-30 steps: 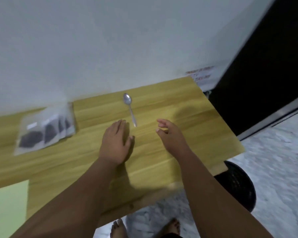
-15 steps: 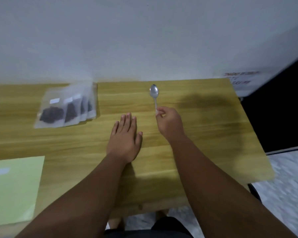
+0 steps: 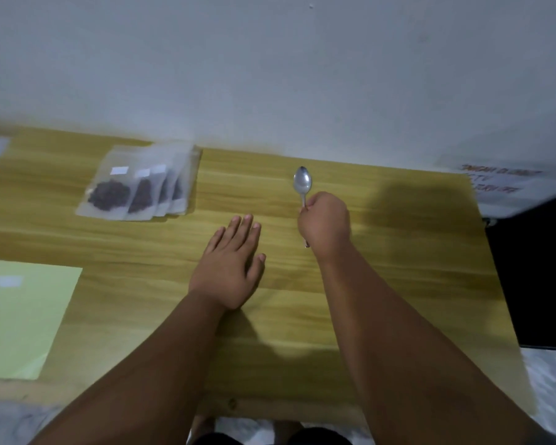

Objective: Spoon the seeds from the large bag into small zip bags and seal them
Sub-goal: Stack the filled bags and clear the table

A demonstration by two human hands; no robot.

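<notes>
Fingers (image 3: 315,202) round spoon (image 3: 302,183) — (left hand (image 3: 228,268) flat)

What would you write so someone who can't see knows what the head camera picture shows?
The person's right hand grips the handle of a silver metal spoon at a yellow wooden table, while the left hand lies flat on the wood. A fanned stack of small clear zip bags holding dark seeds sits further left, near a pale green sheet.

A metal spoon (image 3: 302,184) is gripped by its handle in the right hand (image 3: 325,223), bowl pointing toward the wall. Four small zip bags (image 3: 135,187), frosted and white-labelled, each holding dark seeds, lie flat and overlapped on the bench (image 3: 398,252), well left of the spoon.
</notes>
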